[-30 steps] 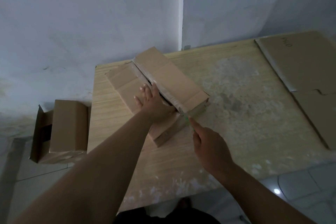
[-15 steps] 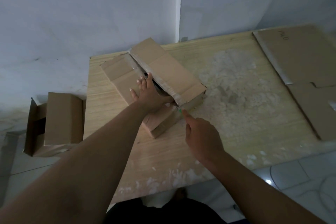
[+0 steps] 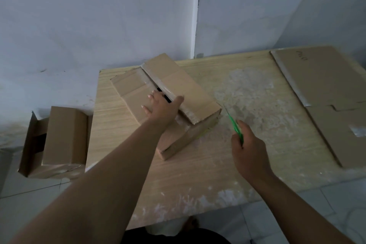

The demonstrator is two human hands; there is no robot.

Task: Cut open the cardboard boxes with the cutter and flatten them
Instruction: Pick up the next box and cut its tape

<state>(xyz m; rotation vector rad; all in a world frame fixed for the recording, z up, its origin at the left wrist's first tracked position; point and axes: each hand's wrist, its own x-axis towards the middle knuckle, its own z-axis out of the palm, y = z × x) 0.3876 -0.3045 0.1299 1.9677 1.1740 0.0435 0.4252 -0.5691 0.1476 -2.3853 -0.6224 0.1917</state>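
A long brown cardboard box [image 3: 178,87] lies on the wooden table [image 3: 208,164], its taped top seam slit open into a dark gap. My left hand [image 3: 161,108] rests on the box top, thumb hooked on the raised right flap, fingers reaching into the gap. My right hand [image 3: 248,148] grips a green cutter [image 3: 233,125] to the right of the box. The blade points up and left, clear of the box's near corner.
Flattened cardboard sheets [image 3: 326,93] lie along the table's right side. Another opened box [image 3: 57,140] sits on the floor left of the table. Walls stand close behind the table. My foot shows under the near table edge.
My right hand has drawn the cutter away from the box's near end, out to the right. My left hand has shifted so the thumb lifts the right flap.
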